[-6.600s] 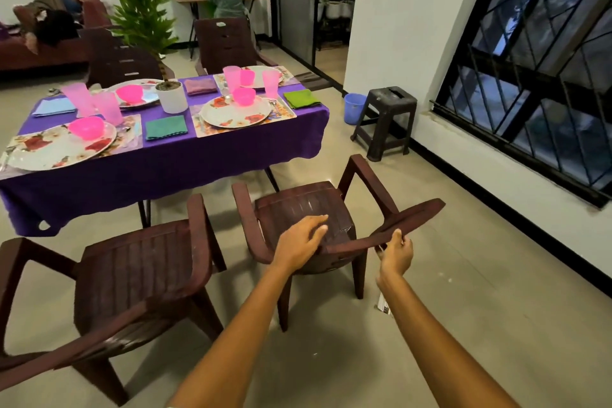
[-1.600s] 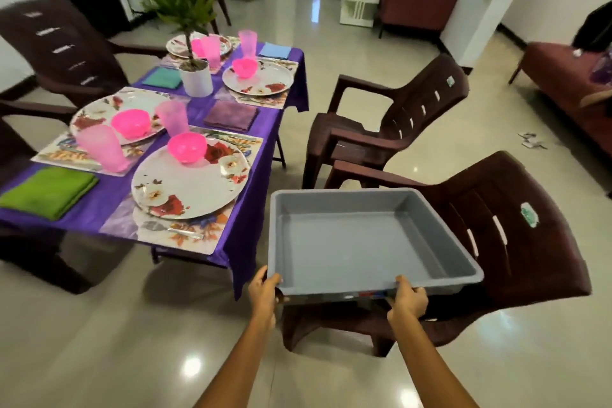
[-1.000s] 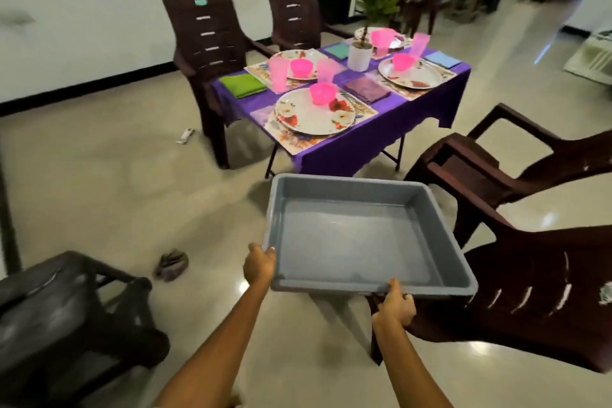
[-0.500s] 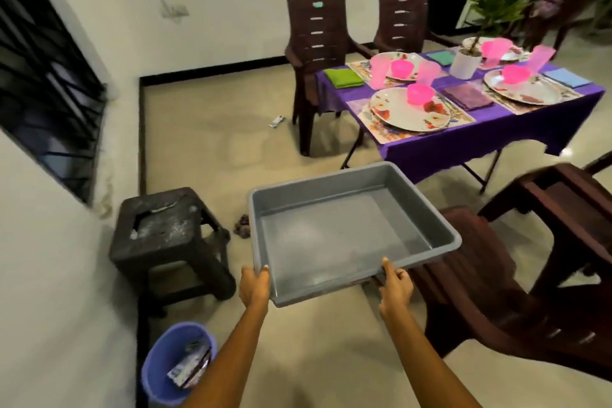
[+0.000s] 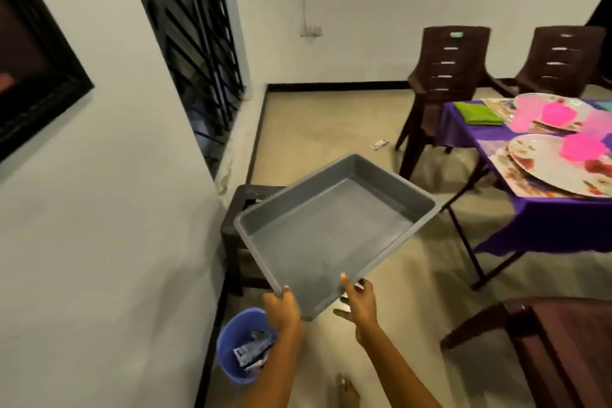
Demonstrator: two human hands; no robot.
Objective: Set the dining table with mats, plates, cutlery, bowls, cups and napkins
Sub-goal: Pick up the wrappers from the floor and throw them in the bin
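I hold an empty grey plastic tray (image 5: 334, 228) in front of me, tilted, above a dark stool (image 5: 245, 199). My left hand (image 5: 281, 308) grips its near left corner and my right hand (image 5: 359, 300) grips its near edge. At the right stands the dining table under a purple cloth (image 5: 543, 225). On it lie floral plates (image 5: 559, 159), pink bowls (image 5: 583, 147), pink cups (image 5: 521, 116), patterned mats (image 5: 516, 175) and a green napkin (image 5: 477, 113).
A white wall (image 5: 99, 209) with a barred window (image 5: 198, 43) is close on my left. A blue waste bin (image 5: 243, 346) stands by the wall below the tray. Two brown chairs (image 5: 443, 76) stand behind the table; another brown chair (image 5: 563, 348) is at my lower right.
My view has swung left toward the wall and window. The tray has moved with me over the dark stool, and the table has slid to the right edge.
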